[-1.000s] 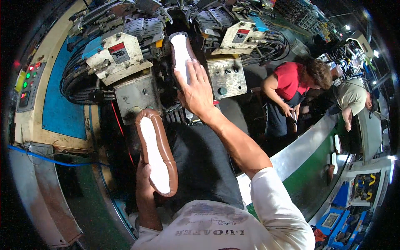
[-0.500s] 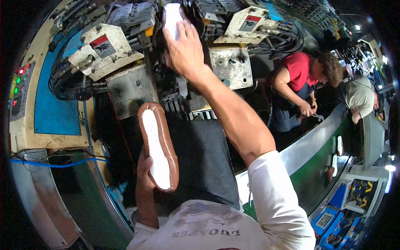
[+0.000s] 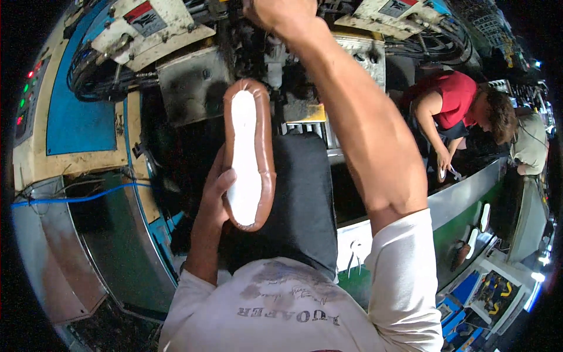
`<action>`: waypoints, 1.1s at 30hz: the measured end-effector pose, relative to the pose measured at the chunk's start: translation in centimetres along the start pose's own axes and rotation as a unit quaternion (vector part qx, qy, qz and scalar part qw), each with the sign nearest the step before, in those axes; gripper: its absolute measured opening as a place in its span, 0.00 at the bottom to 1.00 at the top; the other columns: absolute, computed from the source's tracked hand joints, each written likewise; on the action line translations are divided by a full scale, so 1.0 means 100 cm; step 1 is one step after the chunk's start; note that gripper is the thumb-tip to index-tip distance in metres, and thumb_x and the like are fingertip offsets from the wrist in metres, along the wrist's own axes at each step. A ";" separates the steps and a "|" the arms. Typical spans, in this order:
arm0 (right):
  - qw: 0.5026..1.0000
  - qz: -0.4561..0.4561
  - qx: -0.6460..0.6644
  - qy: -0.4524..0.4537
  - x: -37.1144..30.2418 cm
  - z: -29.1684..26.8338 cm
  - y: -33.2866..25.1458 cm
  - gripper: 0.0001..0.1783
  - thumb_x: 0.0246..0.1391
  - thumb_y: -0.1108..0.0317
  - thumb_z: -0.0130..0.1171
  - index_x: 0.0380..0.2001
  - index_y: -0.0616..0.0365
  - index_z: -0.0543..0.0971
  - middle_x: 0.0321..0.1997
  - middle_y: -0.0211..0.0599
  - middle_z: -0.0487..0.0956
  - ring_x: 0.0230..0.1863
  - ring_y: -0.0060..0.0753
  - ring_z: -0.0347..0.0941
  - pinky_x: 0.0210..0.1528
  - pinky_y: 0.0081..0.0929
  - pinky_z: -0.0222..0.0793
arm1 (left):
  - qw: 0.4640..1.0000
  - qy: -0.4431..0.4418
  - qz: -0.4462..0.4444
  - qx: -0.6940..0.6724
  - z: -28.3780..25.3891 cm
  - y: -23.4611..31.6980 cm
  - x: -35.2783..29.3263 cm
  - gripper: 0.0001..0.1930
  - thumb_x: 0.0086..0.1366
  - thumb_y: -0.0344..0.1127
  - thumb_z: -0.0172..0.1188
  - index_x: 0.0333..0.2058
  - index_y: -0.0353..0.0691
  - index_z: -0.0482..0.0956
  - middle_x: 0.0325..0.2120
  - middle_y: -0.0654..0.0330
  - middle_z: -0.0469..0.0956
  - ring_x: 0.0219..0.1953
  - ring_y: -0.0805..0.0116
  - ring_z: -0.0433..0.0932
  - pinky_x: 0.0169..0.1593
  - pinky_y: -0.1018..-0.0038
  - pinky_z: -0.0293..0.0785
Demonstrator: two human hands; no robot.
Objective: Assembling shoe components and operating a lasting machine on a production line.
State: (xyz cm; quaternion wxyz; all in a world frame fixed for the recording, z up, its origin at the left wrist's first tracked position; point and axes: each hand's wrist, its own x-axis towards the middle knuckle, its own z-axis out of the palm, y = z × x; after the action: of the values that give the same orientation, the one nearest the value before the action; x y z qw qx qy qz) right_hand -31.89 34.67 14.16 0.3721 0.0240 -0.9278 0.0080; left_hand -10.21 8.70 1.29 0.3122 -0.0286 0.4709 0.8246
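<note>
A brown shoe upper with a white sole side (image 3: pixel 246 158) stands nearly upright in front of my chest, its underside facing up. My left hand (image 3: pixel 217 183) is closed round its left side near the lower end, thumb over the white edge. My right arm stretches forward to the machine (image 3: pixel 196 85), and my right hand (image 3: pixel 282 14) is at the top edge of the head view. That edge cuts off its fingers, so I cannot tell whether they hold anything.
Metal housings with hoses (image 3: pixel 143 29) flank the machine's middle. At far left is a panel with lit buttons (image 3: pixel 26 97); a blue cable (image 3: pixel 88 198) runs below. To the right, a co-worker in red (image 3: pixel 448 102) bends beside a green belt (image 3: pixel 431 246) carrying shoes (image 3: pixel 472 240).
My view has tilted down, so the machine sits higher. The white-soled shoe under my right hand has left view. My left hand has brought its shoe slightly right and more upright.
</note>
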 end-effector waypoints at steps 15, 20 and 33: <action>0.350 0.507 0.770 -0.167 -0.321 -0.126 -0.127 0.36 0.76 0.45 0.51 0.73 0.62 0.68 0.67 0.41 0.76 0.65 0.32 0.72 0.70 0.34 0.67 | 0.994 -0.074 0.085 -0.006 -0.005 -0.036 -0.047 0.52 0.64 0.35 0.65 0.79 0.40 0.40 0.72 0.48 0.60 0.74 0.53 0.61 0.76 0.55 0.59; 0.436 0.496 0.688 -0.301 -0.344 -0.134 -0.147 0.30 0.76 0.56 0.55 0.71 0.65 0.71 0.63 0.41 0.80 0.59 0.30 0.77 0.63 0.32 0.75 | 0.997 0.023 0.071 -0.034 -0.045 -0.059 -0.091 0.45 0.65 0.34 0.63 0.77 0.38 0.50 0.66 0.49 0.68 0.67 0.57 0.70 0.71 0.58 0.66; 0.442 0.551 0.645 -0.291 -0.424 -0.151 -0.113 0.21 0.72 0.66 0.60 0.62 0.66 0.78 0.57 0.47 0.84 0.49 0.39 0.86 0.52 0.33 0.84 | 0.597 0.546 0.180 0.560 -0.404 0.076 -0.206 0.43 0.57 0.39 0.73 0.70 0.34 0.66 0.58 0.38 0.79 0.57 0.44 0.80 0.59 0.59 0.77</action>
State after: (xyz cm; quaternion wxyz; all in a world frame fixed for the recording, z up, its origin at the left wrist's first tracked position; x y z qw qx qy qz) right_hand 9.72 25.49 -4.27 -0.1256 -0.2583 -0.5265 0.8002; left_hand -7.75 -36.20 -8.28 -0.2030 -0.2079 0.9184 0.2686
